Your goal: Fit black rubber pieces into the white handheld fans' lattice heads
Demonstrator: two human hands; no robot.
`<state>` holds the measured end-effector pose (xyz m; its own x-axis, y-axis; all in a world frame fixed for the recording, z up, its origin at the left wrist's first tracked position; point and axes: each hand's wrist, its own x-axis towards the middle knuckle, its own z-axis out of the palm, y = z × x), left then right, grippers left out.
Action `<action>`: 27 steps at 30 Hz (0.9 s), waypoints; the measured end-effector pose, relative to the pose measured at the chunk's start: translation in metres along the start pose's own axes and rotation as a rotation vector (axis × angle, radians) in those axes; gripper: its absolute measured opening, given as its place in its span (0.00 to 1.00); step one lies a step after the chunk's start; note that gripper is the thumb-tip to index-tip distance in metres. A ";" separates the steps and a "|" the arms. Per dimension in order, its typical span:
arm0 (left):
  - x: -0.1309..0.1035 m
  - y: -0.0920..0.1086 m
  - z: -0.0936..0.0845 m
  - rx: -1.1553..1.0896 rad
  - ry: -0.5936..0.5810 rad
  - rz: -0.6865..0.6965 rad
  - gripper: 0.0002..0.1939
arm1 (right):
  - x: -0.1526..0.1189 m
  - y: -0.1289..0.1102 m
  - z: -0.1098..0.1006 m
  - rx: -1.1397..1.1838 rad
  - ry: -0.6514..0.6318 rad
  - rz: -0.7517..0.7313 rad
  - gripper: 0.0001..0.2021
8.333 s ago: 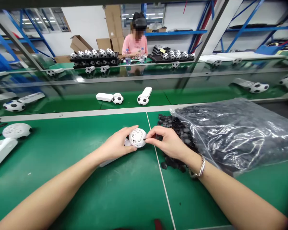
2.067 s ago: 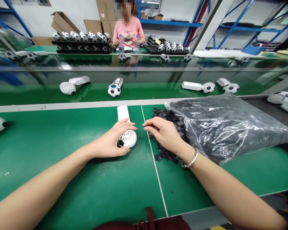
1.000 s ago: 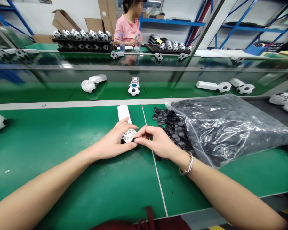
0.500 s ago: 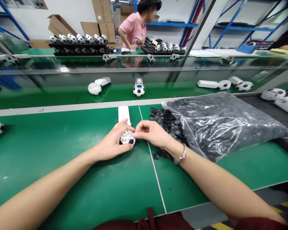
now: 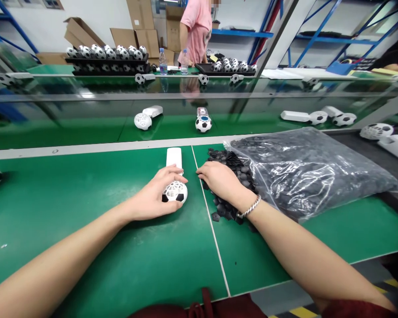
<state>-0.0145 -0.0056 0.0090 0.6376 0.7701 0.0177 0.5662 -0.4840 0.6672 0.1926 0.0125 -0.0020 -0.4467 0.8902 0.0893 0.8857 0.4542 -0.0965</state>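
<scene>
My left hand [image 5: 152, 196] is curled round a small white football-patterned shell [image 5: 178, 189], thumb at its near side and fingers over the far side. The shell has an open lattice with a few black patches in it. A white flat handle [image 5: 174, 157] extends behind it on the green table. My right hand [image 5: 223, 182] is over the left edge of a pile of small black pentagon pieces [image 5: 226, 213], its fingers drawn together and pointing left. Whatever is between those fingertips is hidden.
A clear plastic bag [image 5: 318, 172] full of black pieces lies right of the pile. Beyond the table edge, a green conveyor [image 5: 172, 128] carries football-shaped units. Black trays [image 5: 109, 70] of balls and a person in a pink shirt [image 5: 197, 31] are across the line.
My right hand has moved from the shell rightward to the black pile. My left hand keeps its hold. Units on the near conveyor have shifted right; the person opposite has straightened up.
</scene>
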 end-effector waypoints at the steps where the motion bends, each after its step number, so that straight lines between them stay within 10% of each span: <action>1: 0.000 0.000 0.000 0.036 0.032 -0.025 0.22 | -0.001 -0.003 -0.002 -0.049 -0.030 -0.014 0.08; 10: -0.005 0.002 -0.018 -0.008 -0.057 -0.033 0.24 | -0.011 -0.007 -0.009 -0.175 -0.039 0.051 0.10; 16: -0.004 0.001 -0.021 -0.032 -0.097 -0.001 0.28 | -0.014 -0.002 -0.014 0.454 0.145 0.064 0.06; 20: -0.004 0.000 -0.021 -0.044 -0.135 0.042 0.28 | -0.017 -0.015 -0.013 0.828 0.104 -0.123 0.02; 27: -0.005 0.001 -0.018 -0.008 -0.136 0.069 0.29 | -0.015 -0.020 -0.004 0.719 0.100 -0.385 0.06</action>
<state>-0.0266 -0.0022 0.0231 0.7399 0.6717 -0.0375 0.5152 -0.5299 0.6736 0.1817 -0.0104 0.0022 -0.6591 0.6755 0.3307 0.3602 0.6695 -0.6497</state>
